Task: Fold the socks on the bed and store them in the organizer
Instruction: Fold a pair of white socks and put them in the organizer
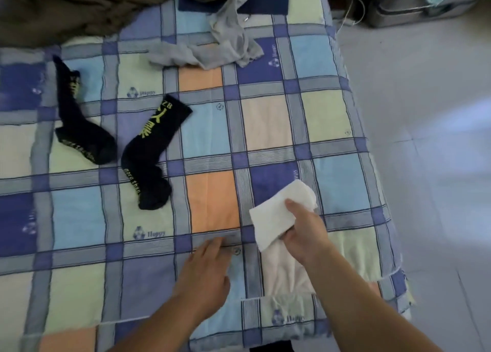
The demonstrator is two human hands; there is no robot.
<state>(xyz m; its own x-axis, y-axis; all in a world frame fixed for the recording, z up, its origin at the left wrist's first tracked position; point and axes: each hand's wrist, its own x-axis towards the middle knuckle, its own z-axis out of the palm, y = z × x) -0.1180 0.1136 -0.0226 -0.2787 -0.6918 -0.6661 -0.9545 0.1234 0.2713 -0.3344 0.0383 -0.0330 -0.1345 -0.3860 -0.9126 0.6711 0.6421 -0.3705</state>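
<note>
On "Happy" quilt (265,128): right hand (305,232) fingers pinch folded white sock (276,213); left hand (204,274) fingers straight, flat

brown blanket (66,9) top left, grey garment (225,43), bags (414,9) on floor (438,139)

You have a folded white sock (279,213) pinched in your right hand (305,232), lifted just above the checked bedspread (212,139) near its right edge. Two dark navy socks with yellow lettering lie flat and unfolded well to the left: one (152,152) bent at the heel, the other (79,118) just beside it, further left.
</note>
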